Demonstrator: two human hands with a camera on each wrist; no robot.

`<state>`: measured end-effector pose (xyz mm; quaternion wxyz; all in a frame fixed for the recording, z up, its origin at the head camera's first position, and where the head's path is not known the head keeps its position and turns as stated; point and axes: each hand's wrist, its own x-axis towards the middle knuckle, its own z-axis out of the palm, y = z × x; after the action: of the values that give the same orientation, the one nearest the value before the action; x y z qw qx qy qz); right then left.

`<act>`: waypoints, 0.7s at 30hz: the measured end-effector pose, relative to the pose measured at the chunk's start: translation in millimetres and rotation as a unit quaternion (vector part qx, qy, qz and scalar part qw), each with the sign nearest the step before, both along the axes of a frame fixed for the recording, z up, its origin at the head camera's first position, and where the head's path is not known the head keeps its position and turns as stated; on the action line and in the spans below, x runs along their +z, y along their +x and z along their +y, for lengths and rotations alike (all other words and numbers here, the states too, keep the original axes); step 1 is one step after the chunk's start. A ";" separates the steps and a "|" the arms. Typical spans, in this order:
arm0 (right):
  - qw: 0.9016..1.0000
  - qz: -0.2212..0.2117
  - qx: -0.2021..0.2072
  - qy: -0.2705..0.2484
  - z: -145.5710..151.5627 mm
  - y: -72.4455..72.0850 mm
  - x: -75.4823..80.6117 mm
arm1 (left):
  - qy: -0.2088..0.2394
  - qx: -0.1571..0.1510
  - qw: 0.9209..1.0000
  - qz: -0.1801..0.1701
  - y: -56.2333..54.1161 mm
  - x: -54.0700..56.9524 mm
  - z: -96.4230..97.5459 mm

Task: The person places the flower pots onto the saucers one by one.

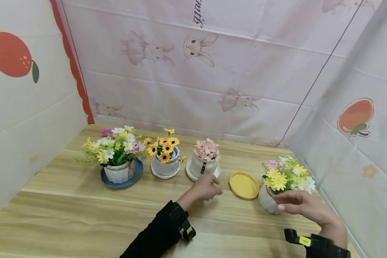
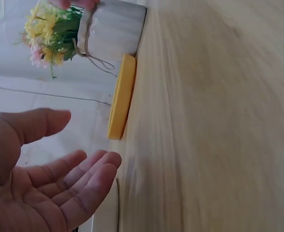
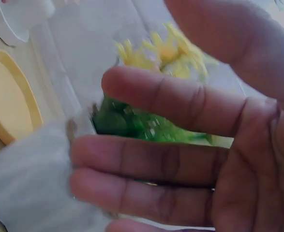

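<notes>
My right hand [image 1: 306, 206] is beside a white flowerpot [image 1: 267, 201] with yellow, white and pink artificial flowers [image 1: 285, 173]. In the right wrist view its fingers [image 3: 146, 157] are straight and spread, overlapping the pot's rim and the greenery. To the left of that pot lies a yellow round saucer [image 1: 244, 185] with nothing on it. My left hand [image 1: 204, 189] hovers low over the table, just in front of a white pot [image 1: 197, 166] of pink flowers on a white saucer [image 1: 216, 173]. The left wrist view shows its palm and relaxed fingers holding nothing.
Further left, a pot of small sunflowers [image 1: 167, 167] stands on a white saucer [image 1: 158, 175]. At the far left a white pot [image 1: 116, 174] of mixed flowers sits on a blue saucer [image 1: 138, 175]. Printed cloth walls [image 1: 167, 93] enclose the wooden table [image 1: 116, 218].
</notes>
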<state>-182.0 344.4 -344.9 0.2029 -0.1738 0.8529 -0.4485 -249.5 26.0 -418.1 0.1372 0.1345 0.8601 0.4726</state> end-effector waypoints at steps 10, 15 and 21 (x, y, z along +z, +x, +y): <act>0.998 -0.006 -0.047 -0.034 22.1 -1.1 -8.0 | 0.057 0.046 0.996 -0.043 -4.0 -3.7 15.1; 0.993 -0.020 -0.111 -0.021 26.3 -2.6 -13.8 | 0.059 0.051 0.996 -0.053 -6.8 -6.2 21.7; 0.983 -0.002 -0.184 0.026 29.9 -7.4 -20.4 | 0.085 0.072 0.991 -0.068 -10.6 -7.4 28.2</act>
<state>-189.4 374.2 -365.3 0.1230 -0.0083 0.8813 -0.4563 -260.1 54.2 -425.6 0.1492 0.0513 0.8130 0.5606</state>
